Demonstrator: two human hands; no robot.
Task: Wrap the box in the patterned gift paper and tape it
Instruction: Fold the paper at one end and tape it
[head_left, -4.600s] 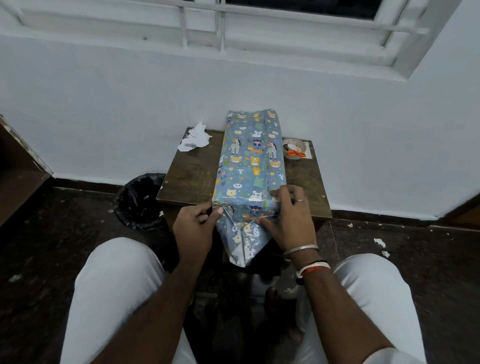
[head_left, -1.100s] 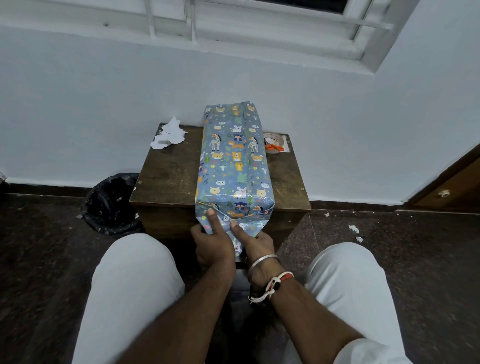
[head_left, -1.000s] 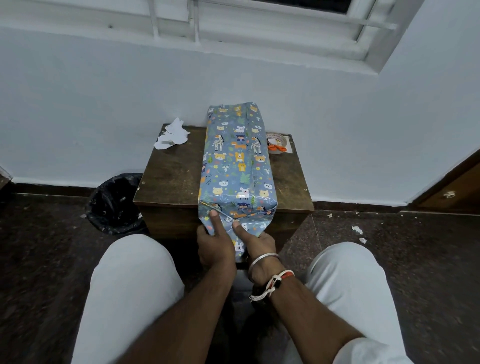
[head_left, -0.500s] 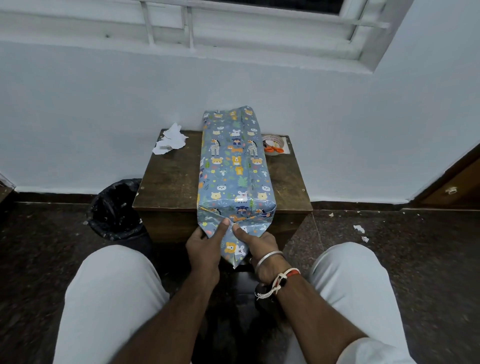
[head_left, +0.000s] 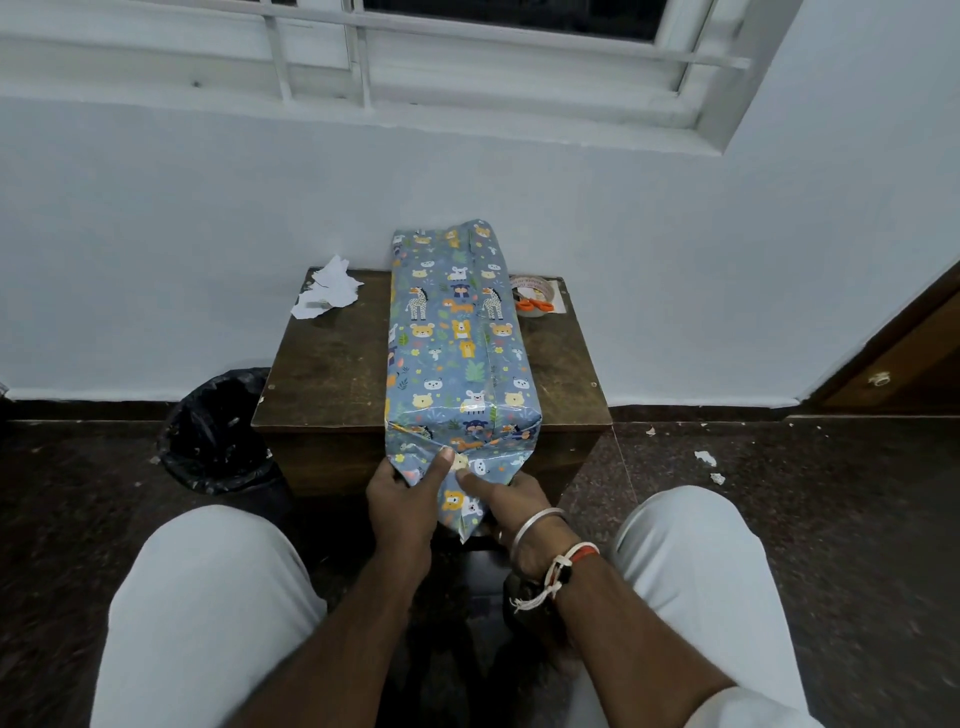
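A long box wrapped in blue animal-print gift paper (head_left: 454, 353) lies lengthwise on a small dark wooden table (head_left: 332, 364), its near end overhanging the table's front edge. The paper flap at that near end hangs down in a point. My left hand (head_left: 402, 499) grips the flap's left side, thumb pressed on the paper. My right hand (head_left: 511, 506) holds the flap's right side, thumb on the front and fingers behind. A tape roll (head_left: 532, 291) and orange-handled scissors (head_left: 535, 306) lie at the table's back right.
Crumpled white paper scraps (head_left: 327, 293) lie on the table's back left corner. A black-lined waste bin (head_left: 218, 431) stands on the floor left of the table. A white wall runs behind, and small paper bits (head_left: 706, 462) litter the floor at right.
Both hands moved from the box's near top edge down onto the hanging flap and folded its sides in; over the last second they slid slightly lower along it.
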